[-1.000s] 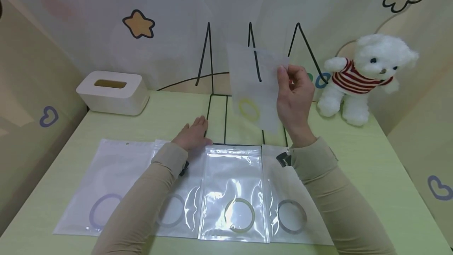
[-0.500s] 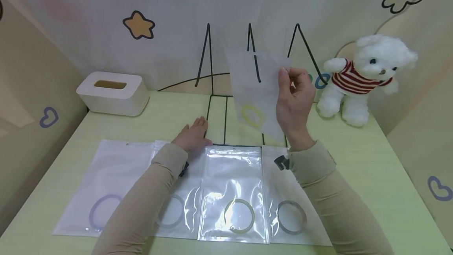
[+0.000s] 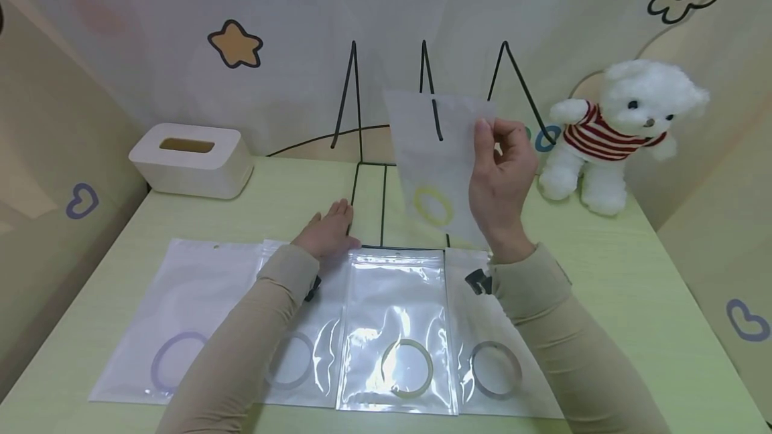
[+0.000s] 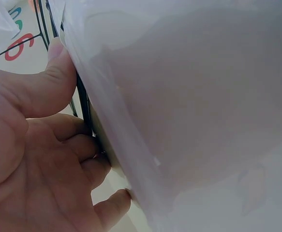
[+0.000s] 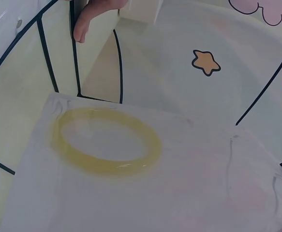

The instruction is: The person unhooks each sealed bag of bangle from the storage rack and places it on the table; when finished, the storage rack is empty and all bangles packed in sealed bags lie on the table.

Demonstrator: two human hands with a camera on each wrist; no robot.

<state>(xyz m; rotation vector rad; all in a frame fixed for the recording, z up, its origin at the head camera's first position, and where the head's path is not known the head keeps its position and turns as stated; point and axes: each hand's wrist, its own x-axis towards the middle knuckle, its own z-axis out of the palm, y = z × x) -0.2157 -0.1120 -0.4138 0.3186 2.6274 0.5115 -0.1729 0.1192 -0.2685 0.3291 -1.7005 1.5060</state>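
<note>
My right hand (image 3: 502,179) pinches the right edge of a frosted white plastic bag (image 3: 422,159) with thumb and fingers. Inside that bag is a yellow ring (image 3: 431,205), also large in the right wrist view as a yellow ring (image 5: 107,166). The middle hook (image 3: 437,119) of a black wire rack (image 3: 383,206) passes through the bag's top. My left hand (image 3: 326,230) lies at the left front corner of the rack's base, fingers extended. In the left wrist view its thumb and fingers (image 4: 97,164) touch a dark bar beside whitish plastic, which hides much there.
Along the table's front lie several flat bags with rings, among them a glossy bag (image 3: 398,307) and a bag at far left (image 3: 199,286). A white tissue box (image 3: 199,173) stands back left. A plush bear (image 3: 621,132) sits back right.
My right hand has lowered the bag slightly, and the yellow ring has shifted down and a little right. My left hand stays in place.
</note>
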